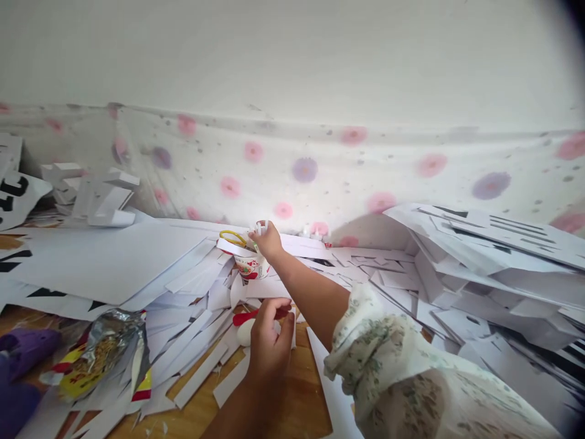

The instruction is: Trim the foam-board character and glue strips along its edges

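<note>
My right hand [268, 241] reaches forward over a white paper cup [251, 266] with red print. Its fingers are closed on a small white piece [262, 227], whose kind I cannot make out. A yellow loop [233, 237] sticks up from the cup, and a white flap leans out at its left. Nearer to me, my left hand [272, 335] hovers above the table with curled fingers and a gap between thumb and forefinger; I see nothing held in it. Just left of it lie a red elongated object [244, 317] and a white rounded object [245, 333], partly hidden by the hand.
Cut paper strips [201, 360] litter the wooden table [301, 390]. Large white sheets [114, 256] lie at left, near an opened foil snack packet [107, 347] and a purple object [34, 350]. A stack of folded paper [493, 262] rises at right. Flowered plastic sheeting [283, 164] covers the lower wall.
</note>
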Demonstrator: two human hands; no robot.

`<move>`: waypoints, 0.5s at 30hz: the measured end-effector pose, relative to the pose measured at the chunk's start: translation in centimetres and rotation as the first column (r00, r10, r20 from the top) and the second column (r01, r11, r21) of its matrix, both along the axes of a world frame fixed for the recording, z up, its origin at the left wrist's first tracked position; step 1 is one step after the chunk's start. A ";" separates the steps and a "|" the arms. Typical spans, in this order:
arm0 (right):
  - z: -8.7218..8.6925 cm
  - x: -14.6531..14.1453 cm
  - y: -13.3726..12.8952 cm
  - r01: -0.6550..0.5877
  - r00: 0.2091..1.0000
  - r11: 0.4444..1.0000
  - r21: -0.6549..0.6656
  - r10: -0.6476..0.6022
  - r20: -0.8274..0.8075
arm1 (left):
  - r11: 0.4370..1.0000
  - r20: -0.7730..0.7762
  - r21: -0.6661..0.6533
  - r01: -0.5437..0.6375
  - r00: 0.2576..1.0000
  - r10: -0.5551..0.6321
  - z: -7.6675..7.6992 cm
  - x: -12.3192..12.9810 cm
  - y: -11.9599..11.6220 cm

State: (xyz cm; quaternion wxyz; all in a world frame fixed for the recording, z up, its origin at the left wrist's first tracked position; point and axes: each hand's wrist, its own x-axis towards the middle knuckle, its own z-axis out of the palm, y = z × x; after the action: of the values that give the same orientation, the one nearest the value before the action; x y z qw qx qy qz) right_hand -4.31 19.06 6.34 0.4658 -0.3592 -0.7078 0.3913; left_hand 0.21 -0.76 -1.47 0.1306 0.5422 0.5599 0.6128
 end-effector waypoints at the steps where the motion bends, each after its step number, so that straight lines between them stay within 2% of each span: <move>1: 0.1 0.4 0.3 0.000 0.999 1.000 -0.009 0.000 0.033 | 1.000 0.000 0.003 -0.015 1.000 0.015 0.0 0.0 0.0; 6: 2.5 3.8 0.7 -0.002 0.979 0.999 -0.036 0.010 0.202 | 0.999 -0.059 0.020 -0.033 0.998 0.034 -0.2 -0.1 0.1; 9: 3.6 6.2 -0.8 -0.012 0.958 0.999 -0.031 0.021 0.287 | 0.999 -0.056 -0.006 -0.053 0.997 0.053 0.0 -0.5 0.6; 11: 4.3 7.7 -2.2 -0.035 0.941 0.999 -0.011 0.036 0.337 | 0.995 -0.009 -0.048 -0.084 0.996 0.084 0.7 -0.7 0.4; 13: 5.2 9.4 -3.9 -0.068 0.920 0.998 0.012 0.058 0.388 | 0.993 0.028 -0.071 -0.096 0.995 0.098 1.6 -0.4 -1.0; 15: 6.5 11.8 -5.8 -0.117 0.897 0.993 0.032 0.092 0.432 | 0.999 -0.028 -0.031 -0.026 0.999 0.025 2.3 0.7 -3.7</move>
State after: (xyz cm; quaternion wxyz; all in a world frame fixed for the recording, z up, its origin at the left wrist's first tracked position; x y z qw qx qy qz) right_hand 7.49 13.21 12.86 0.2869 -0.3844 -0.8221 0.3068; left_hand 0.89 -4.48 0.81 0.1236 0.5414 0.5779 0.5981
